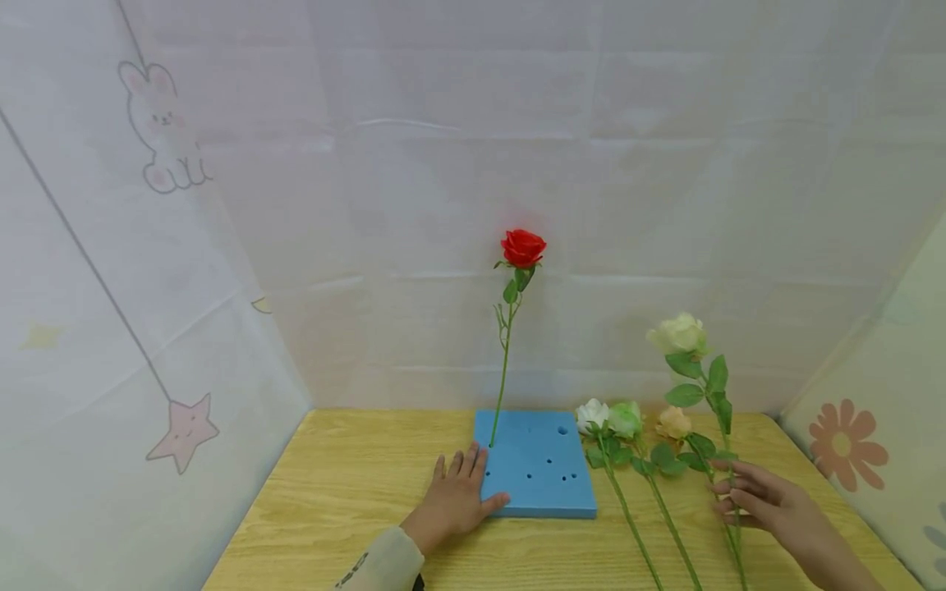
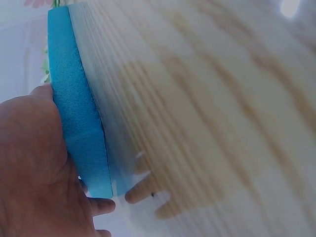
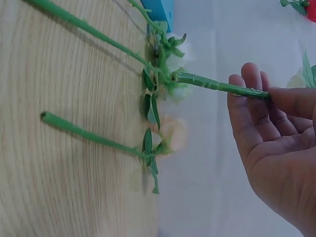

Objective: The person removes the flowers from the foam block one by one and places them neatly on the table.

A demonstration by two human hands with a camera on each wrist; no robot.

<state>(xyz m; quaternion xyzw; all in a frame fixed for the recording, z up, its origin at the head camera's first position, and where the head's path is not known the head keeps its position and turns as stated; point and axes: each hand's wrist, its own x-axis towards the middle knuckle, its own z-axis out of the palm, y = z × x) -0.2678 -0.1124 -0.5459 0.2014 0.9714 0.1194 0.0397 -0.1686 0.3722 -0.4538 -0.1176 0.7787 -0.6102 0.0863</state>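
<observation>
My left hand (image 1: 454, 501) rests with straight fingers on the left edge of a blue foam board (image 1: 517, 497); the left wrist view shows the palm against the board's side (image 2: 76, 98). Small holes dot the board's top, and a red rose (image 1: 523, 249) stands in one, leaning slightly right. At the right, my right hand (image 1: 783, 509) pinches the stem of a cream-white rose (image 1: 678, 335), raised with its bloom upward. The right wrist view shows thumb and fingers on that green stem (image 3: 212, 84), its cut end free above the table.
Between board and right hand lie a white rose (image 1: 592, 416), a pale green rose (image 1: 626, 419) and a peach rose (image 1: 674, 423), stems toward the front of the wooden table (image 1: 347, 492). White printed cloth (image 1: 443, 205) hangs behind and at both sides.
</observation>
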